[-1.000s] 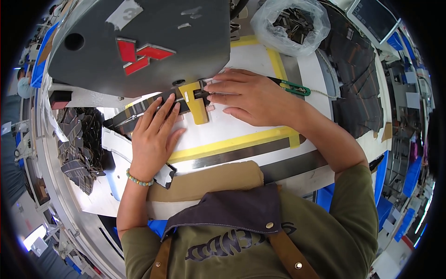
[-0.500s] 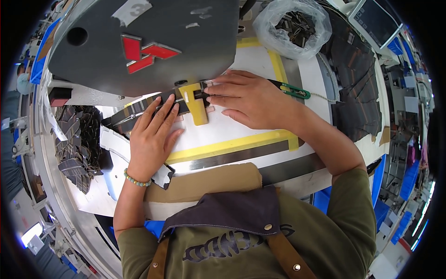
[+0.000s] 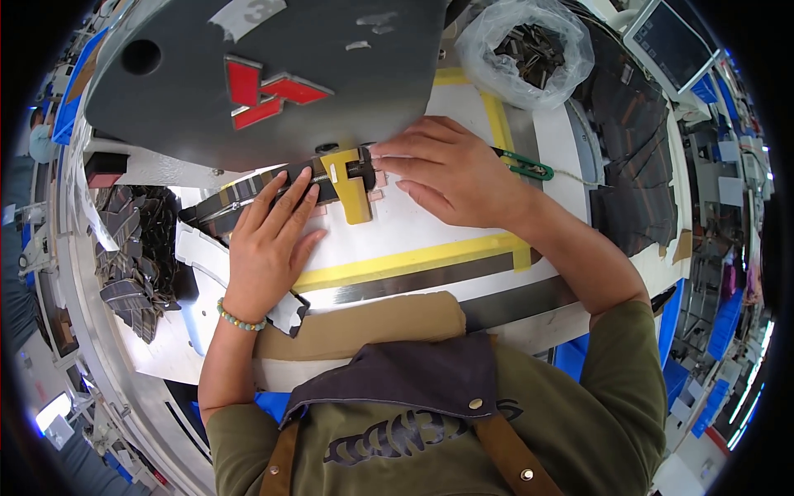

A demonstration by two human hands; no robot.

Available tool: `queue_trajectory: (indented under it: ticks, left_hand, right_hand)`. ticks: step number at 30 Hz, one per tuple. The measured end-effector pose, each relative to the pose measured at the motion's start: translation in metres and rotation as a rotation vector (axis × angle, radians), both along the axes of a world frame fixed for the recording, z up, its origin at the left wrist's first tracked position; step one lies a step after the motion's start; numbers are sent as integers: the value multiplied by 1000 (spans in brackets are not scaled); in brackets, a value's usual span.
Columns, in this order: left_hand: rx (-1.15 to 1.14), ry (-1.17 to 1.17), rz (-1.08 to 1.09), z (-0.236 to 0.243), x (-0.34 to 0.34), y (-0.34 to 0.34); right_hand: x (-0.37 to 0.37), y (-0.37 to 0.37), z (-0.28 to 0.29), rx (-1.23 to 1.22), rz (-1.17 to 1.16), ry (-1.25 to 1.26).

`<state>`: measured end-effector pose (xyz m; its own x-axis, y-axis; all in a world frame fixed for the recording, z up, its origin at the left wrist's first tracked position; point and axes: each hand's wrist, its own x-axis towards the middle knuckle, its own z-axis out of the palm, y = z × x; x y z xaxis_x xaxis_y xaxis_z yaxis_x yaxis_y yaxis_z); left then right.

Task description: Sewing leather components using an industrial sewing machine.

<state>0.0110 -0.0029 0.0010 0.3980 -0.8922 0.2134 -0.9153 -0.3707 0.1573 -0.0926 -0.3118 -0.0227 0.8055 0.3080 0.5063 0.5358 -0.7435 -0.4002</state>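
Flat on a dark striped fabric strip point(image 3: 236, 197), my left hand point(image 3: 269, 240) presses with its fingers stretched out. To the right of those fingertips stands a yellow plate point(image 3: 356, 198) beneath the dark sewing machine head point(image 3: 265, 83). My right hand point(image 3: 459, 178) has its fingers extended leftward, their tips close to the right side of the yellow plate, by the end of the fabric. Whether those tips touch the cloth I cannot tell. Just behind my right hand lie green thread snips point(image 3: 527, 164), partly covered by it.
A clear plastic bag point(image 3: 525, 54) of small dark pieces stands at the back right. Stacked striped fabric pieces point(image 3: 633, 157) lie on the right, and a pile of similar pieces point(image 3: 136, 256) on the left. Yellow tape point(image 3: 413, 258) borders the white work surface. A screen point(image 3: 672, 45) stands far right.
My right hand has shifted slightly to the right, away from the yellow plate. My left hand stays on the fabric, and the view has moved a little.
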Motion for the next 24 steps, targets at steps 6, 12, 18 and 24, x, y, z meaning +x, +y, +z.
queue_trajectory:
  ticks: [6, 12, 18, 24]
  left_hand:
    - [-5, 0, -14, 2, 0, 1]
    - [0, -12, -31, 2, 2, 2]
    - [14, -23, -16, 2, 0, 2]
    - [6, -28, -31, 2, 0, 2]
  right_hand:
    - [1, 3, -2, -82, 32, 19]
    - [-1, 4, 0, -126, 30, 21]
    - [0, 4, -3, -109, 26, -3]
    - [0, -3, 5, 11, -4, 28]
